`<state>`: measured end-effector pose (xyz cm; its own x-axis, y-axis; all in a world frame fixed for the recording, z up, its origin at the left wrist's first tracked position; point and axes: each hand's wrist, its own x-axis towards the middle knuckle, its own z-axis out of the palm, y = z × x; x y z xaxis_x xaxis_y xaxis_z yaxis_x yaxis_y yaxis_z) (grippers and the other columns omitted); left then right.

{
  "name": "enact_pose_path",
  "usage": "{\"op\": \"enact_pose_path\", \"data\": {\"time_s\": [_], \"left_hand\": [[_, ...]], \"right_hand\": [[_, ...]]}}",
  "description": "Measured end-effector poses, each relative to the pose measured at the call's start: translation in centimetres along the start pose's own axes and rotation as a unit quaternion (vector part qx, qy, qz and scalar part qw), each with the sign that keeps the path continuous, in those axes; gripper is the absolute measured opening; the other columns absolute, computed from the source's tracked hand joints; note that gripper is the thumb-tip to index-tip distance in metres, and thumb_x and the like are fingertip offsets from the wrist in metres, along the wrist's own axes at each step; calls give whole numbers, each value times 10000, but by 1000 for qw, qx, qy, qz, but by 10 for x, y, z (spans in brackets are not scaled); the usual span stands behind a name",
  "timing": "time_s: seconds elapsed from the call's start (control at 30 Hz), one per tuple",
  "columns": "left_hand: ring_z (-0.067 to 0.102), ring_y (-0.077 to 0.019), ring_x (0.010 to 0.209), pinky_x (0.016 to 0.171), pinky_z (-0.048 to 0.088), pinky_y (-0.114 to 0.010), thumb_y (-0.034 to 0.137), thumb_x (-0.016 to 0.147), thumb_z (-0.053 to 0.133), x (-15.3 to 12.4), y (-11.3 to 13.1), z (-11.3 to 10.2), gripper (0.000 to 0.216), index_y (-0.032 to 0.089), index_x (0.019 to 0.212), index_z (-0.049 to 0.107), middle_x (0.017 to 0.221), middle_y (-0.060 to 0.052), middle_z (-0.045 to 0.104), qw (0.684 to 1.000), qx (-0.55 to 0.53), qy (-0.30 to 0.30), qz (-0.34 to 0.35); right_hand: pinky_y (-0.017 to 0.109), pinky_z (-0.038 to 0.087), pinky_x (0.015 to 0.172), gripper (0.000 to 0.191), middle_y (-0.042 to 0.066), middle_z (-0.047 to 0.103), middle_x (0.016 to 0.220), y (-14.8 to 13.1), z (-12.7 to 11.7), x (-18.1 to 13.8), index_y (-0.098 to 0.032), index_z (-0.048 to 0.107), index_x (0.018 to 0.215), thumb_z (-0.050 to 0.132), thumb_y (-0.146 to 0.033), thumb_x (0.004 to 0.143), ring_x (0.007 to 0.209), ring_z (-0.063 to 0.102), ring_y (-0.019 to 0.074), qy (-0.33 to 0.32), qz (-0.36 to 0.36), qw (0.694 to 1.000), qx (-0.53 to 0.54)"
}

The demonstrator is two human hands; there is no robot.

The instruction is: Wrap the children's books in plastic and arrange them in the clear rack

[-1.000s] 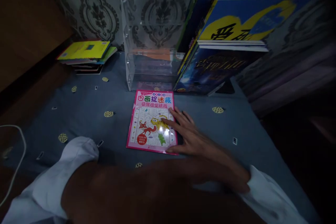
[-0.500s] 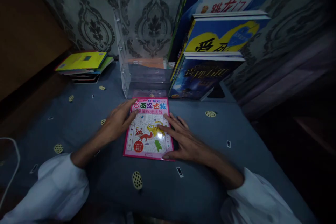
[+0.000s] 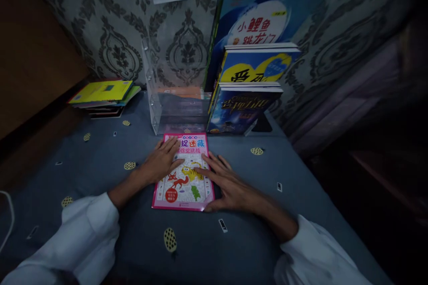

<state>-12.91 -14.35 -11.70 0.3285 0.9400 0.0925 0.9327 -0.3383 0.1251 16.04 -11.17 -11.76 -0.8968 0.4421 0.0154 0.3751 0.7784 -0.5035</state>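
A pink-bordered children's picture book (image 3: 192, 193) lies flat and closed on the dark blue-grey cloth, its cover showing a red fox and a yellow tiger. My left hand (image 3: 162, 160) rests on its upper left part, fingers stretched over some of the title. At the book's right edge, my right hand (image 3: 230, 187) lies with fingers spread, the fingertips on the cover and the thumb near the lower right corner. Neither hand grips the book. Just behind it stands a clear acrylic book rack (image 3: 154, 98).
Several books stand in the rack's right side: a dark blue one (image 3: 239, 109) in front, a blue and yellow one (image 3: 257, 64), and a tall blue-green one (image 3: 261, 4) behind. A book stack (image 3: 103, 93) lies at the left by the patterned wall. A white cable (image 3: 10, 213) hangs far left.
My left hand has moved from the book's left edge further onto the cover, now covering part of the title. My right hand keeps its place on the book. The head view has tilted up.
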Motion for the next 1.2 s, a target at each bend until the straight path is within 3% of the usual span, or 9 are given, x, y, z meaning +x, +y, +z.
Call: {"op": "enact_pose_path", "data": {"time_s": [0.27, 0.47, 0.63, 0.77, 0.93, 1.07, 1.13, 1.2], "left_hand": [[285, -262, 1534, 1234, 224, -480, 483, 1068, 328, 54, 18, 7, 600, 123, 1548, 343, 1629, -175, 331, 994, -11, -11, 109], [305, -269, 1525, 1221, 256, -468, 461, 1069, 336, 61, 18, 7, 592, 111, 1546, 342, 1628, -180, 332, 990, 5, -3, 139], [276, -239, 1538, 1251, 172, -474, 502, 1063, 334, 47, 20, 4, 613, 135, 1555, 329, 1632, -164, 335, 985, -3, -30, 172], [224, -226, 1555, 1262, 110, -476, 570, 1052, 311, 23, 32, 0, 666, 146, 1566, 306, 1647, -162, 299, 977, -13, -59, 205], [221, -243, 1556, 1270, 57, -489, 544, 1050, 365, -11, 55, -7, 592, 217, 1542, 384, 1638, -110, 344, 964, -44, -72, 251], [283, -223, 1536, 1282, 97, -457, 527, 1049, 386, -27, 60, -14, 524, 249, 1483, 478, 1598, -73, 428, 955, -107, -69, 268], [343, -207, 1510, 1272, 182, -437, 498, 1059, 365, -31, 50, -15, 481, 273, 1463, 498, 1570, -60, 472, 960, -143, -50, 237], [375, -233, 1492, 1245, 263, -470, 467, 1063, 350, -33, 34, -13, 472, 267, 1469, 485, 1569, -81, 469, 977, -162, 11, 135]], "right_hand": [[679, 63, 1223, 1041, 160, 123, 1705, -1, -2, 0, -285, 376, 1567, 746, -743, 709, 1561, 49, 421, -5, -2, 1000, 6], [667, 59, 1228, 1084, 197, 115, 1699, -2, -1, 1, -262, 298, 1599, 763, -706, 726, 1561, 72, 410, -6, 5, 1000, 2], [650, 84, 1236, 1389, 255, 21, 1691, -3, 4, 3, -185, -62, 1631, 773, -743, 672, 1568, 10, 386, 28, 28, 999, 27], [653, 112, 1234, 1454, 232, 2, 1699, -2, 7, 3, -217, -192, 1601, 791, -729, 661, 1570, 13, 379, 45, 27, 998, 33], [646, 125, 1237, 1449, 224, 67, 1698, -1, 8, 2, -218, -201, 1598, 820, -672, 676, 1571, 41, 373, 49, 19, 998, 24], [652, 132, 1229, 1357, 234, 67, 1695, 1, 8, 1, -225, -128, 1619, 776, -691, 720, 1569, 53, 380, 40, 14, 999, 10], [655, 122, 1227, 1316, 234, 37, 1697, 2, 8, 0, -238, -67, 1630, 757, -716, 722, 1567, 50, 388, 32, 17, 999, 4], [657, 110, 1227, 1277, 222, 7, 1701, 3, 7, -1, -251, -8, 1637, 739, -739, 723, 1566, 39, 395, 24, 20, 999, 1]]}}
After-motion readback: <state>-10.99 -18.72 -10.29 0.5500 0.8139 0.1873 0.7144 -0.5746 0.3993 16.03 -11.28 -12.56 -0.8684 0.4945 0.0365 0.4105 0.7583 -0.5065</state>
